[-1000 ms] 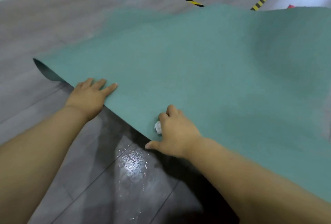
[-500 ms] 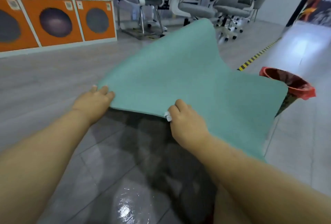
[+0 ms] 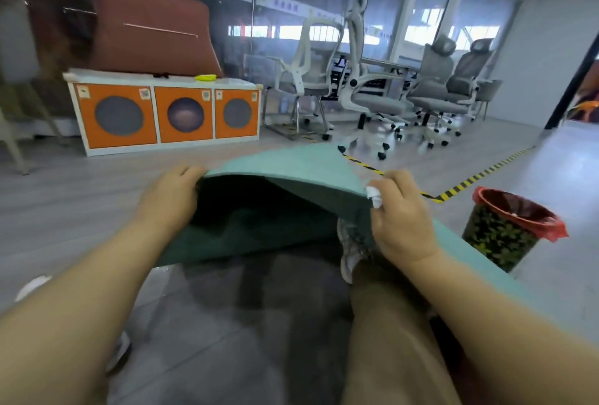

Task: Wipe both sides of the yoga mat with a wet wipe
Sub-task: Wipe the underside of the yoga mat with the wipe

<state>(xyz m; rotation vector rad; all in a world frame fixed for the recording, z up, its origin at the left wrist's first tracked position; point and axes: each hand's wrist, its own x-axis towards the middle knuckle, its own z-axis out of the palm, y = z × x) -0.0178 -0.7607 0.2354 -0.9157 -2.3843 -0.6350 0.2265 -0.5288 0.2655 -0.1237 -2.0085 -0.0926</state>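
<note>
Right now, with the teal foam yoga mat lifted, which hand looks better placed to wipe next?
Probably the right hand: it already pinches the crumpled white wet wipe against the teal foam yoga mat.

Lifted yoga mat [image 3: 291,171] between both hands

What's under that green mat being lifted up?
Under the mat you see its dark underside, grey floor and a shoe. Whatever lies beneath the part still down is hidden.

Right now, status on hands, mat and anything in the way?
Left hand and right hand grip mat edge, lifted off floor. Wipe in right hand. Bin close on right.
</note>
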